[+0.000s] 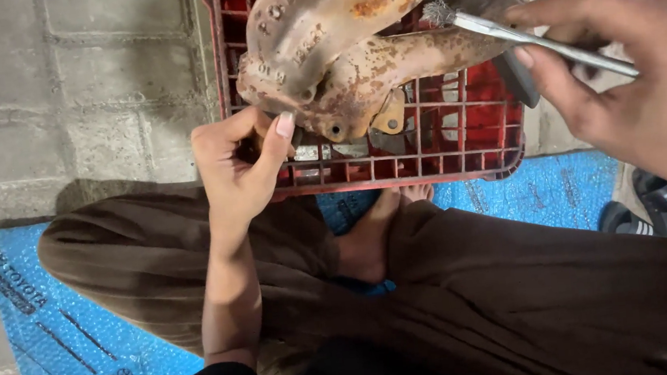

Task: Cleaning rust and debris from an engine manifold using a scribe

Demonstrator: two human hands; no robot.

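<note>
From the head view, a rusty cast metal part point(336, 44) with branching tubes is seen lying on top of a red plastic crate point(458, 130). The left hand point(238, 168) is closed on the near end of that part: its thumb is pressed against the rim of 1 tube mouth, and the other fingers point(222, 133) are curled under the same end, so the part is gripped between them. Just beyond the thumb tip a small round hole in the metal is visible.

The right hand point(625, 78) is closed around the thin metal handle of a wire brush point(498, 29), pinched between thumb and forefinger. The bristle head lies well beyond those fingers, touching the far upper branch of the rusty part. A dark object sits in the crate just below the handle; what it is cannot be told.

Nearer than the fingers of both hands, brown trousers point(482, 295) and a bare foot point(371, 241) are seen on a blue bubble-wrap sheet point(62, 328) spread over the concrete floor point(55, 92). A black sandal point(653, 206) lies beneath the right hand.
</note>
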